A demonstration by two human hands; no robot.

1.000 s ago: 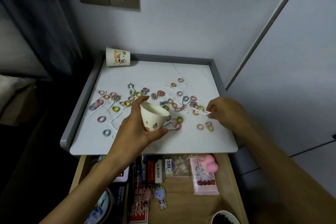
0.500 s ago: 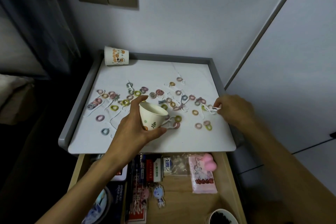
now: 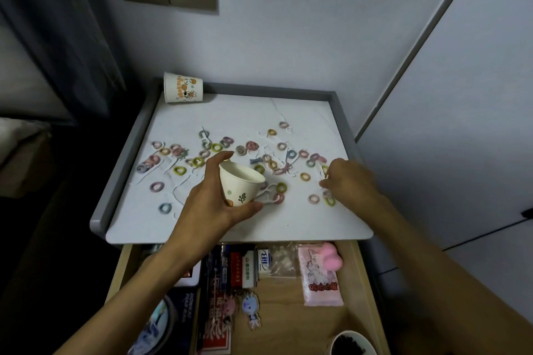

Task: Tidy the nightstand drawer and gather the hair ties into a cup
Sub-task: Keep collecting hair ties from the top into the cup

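Observation:
My left hand (image 3: 215, 199) grips a white paper cup (image 3: 239, 186) with a leaf print, tilted with its mouth facing right, just above the white nightstand top (image 3: 230, 112). Several small colourful hair ties (image 3: 251, 145) and thin white strips lie scattered across that top. My right hand (image 3: 350, 181) rests at the right side of the top, fingertips curled down among the ties near its right edge; whether they pinch one is hidden. Below the top, the wooden drawer (image 3: 288, 326) stands open.
A second paper cup (image 3: 183, 91) with cartoon print lies on its side at the back left corner. The drawer holds a pink packet (image 3: 321, 277), a pink squishy toy (image 3: 331, 258), small boxes (image 3: 245, 266), keychain charms (image 3: 251, 308) and a dark bowl (image 3: 353, 344). A grey raised rim (image 3: 121, 167) borders the top.
My right hand moved right toward the top's edge, then came back down slightly onto the ties near the right side. The left hand and its cup stayed almost in place.

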